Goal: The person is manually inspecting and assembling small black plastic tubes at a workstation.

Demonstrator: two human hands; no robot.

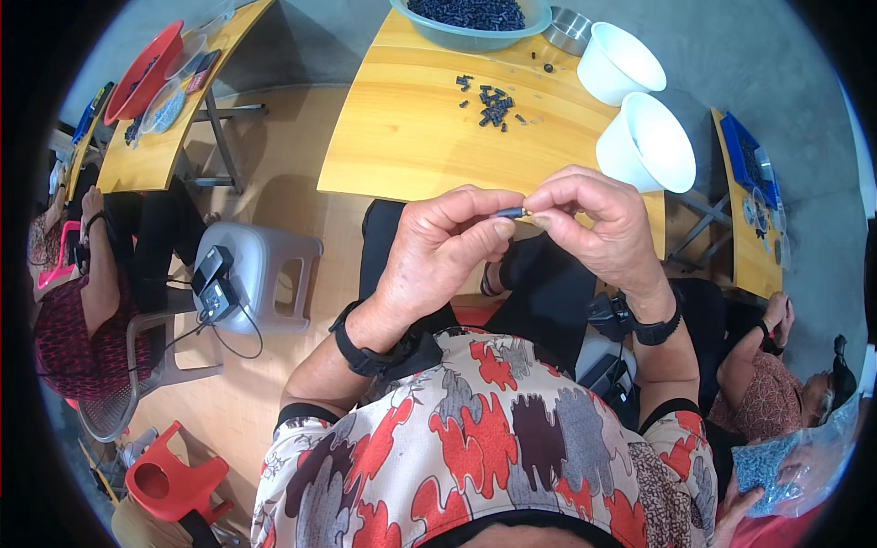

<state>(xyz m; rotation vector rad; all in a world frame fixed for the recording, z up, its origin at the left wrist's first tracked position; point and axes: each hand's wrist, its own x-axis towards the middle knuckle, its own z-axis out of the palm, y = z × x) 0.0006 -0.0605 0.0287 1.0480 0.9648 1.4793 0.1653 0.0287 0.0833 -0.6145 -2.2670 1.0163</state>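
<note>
By the left hand, a small dark cylinder is pinched between thumb and forefinger; its brassy tip appears to be gripped by the thumb and forefinger of the right hand. Both are held by the near edge of the worktop. The cylinder is best kept steady and straight, with light, even pressure applied. Beyond, a loose pile of dark pieces is flanked by white tubs on the right and backed by a filled basin.
</note>
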